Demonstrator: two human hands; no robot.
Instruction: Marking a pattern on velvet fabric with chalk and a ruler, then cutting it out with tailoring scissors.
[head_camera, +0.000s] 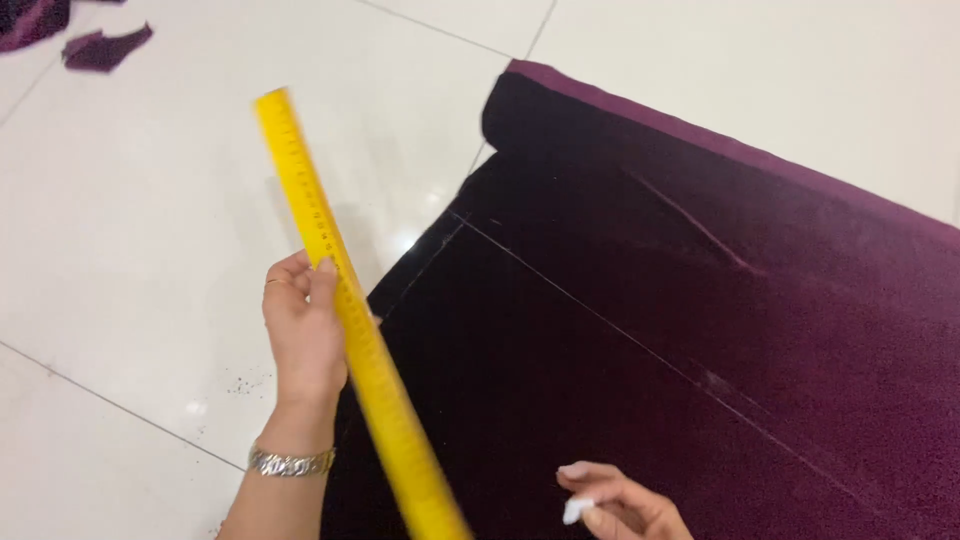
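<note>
Past your left fingertips, up and to the left, purple fabric scraps (100, 45) lie on the white tiled floor (150, 200). Your left hand (303, 325) has its fingers (322, 283) clenched around the yellow ruler (345, 300), which slants up and away from them above the floor. Right of those fingers spreads the dark purple velvet cloth (680, 330), crossed by chalk lines. Your right hand (620, 505) hovers over the cloth, its fingers pinching a small white chalk piece (575, 510).
</note>
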